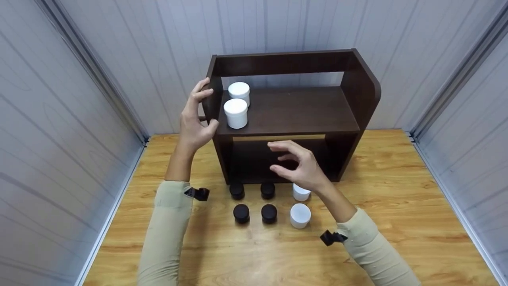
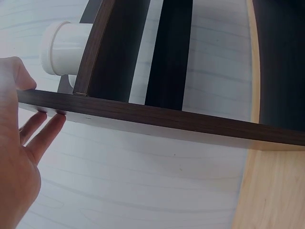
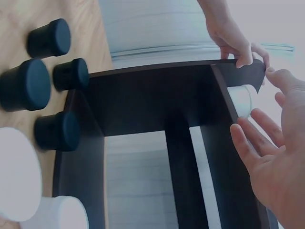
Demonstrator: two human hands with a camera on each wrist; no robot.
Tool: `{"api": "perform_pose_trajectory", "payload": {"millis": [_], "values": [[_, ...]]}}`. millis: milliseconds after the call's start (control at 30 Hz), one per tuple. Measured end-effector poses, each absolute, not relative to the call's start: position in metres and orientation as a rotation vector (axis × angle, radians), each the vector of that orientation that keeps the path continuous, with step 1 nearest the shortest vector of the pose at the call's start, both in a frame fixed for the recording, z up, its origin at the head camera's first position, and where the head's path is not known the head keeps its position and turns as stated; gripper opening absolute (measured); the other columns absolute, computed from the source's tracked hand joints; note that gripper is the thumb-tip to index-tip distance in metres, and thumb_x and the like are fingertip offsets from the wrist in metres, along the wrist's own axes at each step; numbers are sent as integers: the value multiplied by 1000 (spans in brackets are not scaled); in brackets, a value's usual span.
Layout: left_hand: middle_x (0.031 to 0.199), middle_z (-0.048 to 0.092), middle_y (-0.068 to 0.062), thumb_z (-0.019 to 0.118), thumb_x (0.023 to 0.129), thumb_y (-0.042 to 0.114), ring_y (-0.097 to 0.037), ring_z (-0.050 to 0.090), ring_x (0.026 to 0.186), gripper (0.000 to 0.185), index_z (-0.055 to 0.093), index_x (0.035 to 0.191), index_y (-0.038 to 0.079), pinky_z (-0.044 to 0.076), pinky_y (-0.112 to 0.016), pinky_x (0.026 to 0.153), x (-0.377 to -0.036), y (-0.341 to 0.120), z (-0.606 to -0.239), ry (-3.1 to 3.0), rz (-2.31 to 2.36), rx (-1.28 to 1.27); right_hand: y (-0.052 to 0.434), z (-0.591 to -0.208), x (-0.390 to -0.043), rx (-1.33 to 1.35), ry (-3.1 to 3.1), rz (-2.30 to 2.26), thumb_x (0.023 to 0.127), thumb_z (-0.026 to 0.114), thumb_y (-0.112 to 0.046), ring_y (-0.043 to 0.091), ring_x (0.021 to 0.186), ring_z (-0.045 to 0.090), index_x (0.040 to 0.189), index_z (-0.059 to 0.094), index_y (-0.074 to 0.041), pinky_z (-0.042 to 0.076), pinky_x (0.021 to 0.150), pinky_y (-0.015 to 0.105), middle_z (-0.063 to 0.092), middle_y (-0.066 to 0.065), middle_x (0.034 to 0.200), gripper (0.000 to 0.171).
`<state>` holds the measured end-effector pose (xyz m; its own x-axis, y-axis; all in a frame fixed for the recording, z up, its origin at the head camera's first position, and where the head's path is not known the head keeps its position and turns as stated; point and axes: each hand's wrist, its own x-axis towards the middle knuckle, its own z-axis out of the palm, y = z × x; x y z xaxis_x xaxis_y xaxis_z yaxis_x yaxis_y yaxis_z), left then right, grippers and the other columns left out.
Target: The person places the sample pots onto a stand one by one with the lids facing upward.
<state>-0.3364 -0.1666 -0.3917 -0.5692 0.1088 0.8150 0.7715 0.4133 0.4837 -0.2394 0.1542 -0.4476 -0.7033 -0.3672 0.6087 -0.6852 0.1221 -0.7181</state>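
Observation:
A dark brown two-tier shelf (image 1: pixel 293 111) stands on the wooden floor. My left hand (image 1: pixel 195 119) holds its left side panel, the thumb by the front edge and fingertips against the outer face (image 2: pixel 45 133). Just right of that hand, two white lidded jars (image 1: pixel 237 114) stand one behind the other on the upper tier. My right hand (image 1: pixel 299 165) hovers before the lower tier, fingers spread and loosely curved, holding nothing. Below it, two more white jars (image 1: pixel 300 215) stand on the floor, the rear one partly hidden by the hand.
Several small black jars (image 1: pixel 269 213) stand in two rows on the floor before the shelf, left of the white ones. Pale panel walls (image 1: pixel 59 139) enclose the wooden floor (image 1: pixel 397 178) at the left, back and right.

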Motion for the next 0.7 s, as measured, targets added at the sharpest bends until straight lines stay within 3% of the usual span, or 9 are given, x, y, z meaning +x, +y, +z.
{"api": "perform_pose_trajectory", "payload": {"millis": [267,333,500,700], "values": [[171,57,-14,63,77,-14,-29,55,160,71,63,144,8,52,-27,107,-337,-167,-391,-1949,-1172,-754,172,-470,-231,1001,-2115,1646,90,84,9,10,133,71,141,70,9,63,100,23,73,-5,144,53],[171,57,-13,62,77,-14,-29,56,159,71,63,144,8,53,-23,103,-336,-168,-392,-1952,-1170,-753,177,-475,-229,991,-2121,1638,90,84,10,7,133,70,140,70,9,63,100,22,75,0,143,52],[172,56,-12,62,76,-14,-27,57,158,71,63,144,8,54,-18,97,-336,-168,-392,-1962,-1165,-745,192,-491,-226,961,-2128,1625,89,84,12,2,135,69,140,70,9,62,99,20,73,28,143,53],[171,57,-13,64,76,-14,-29,56,159,71,63,144,8,52,-27,108,-338,-167,-391,-1947,-1165,-753,211,-509,-220,918,-2155,1642,87,84,14,0,138,66,140,70,9,62,101,20,69,34,144,55]]}}
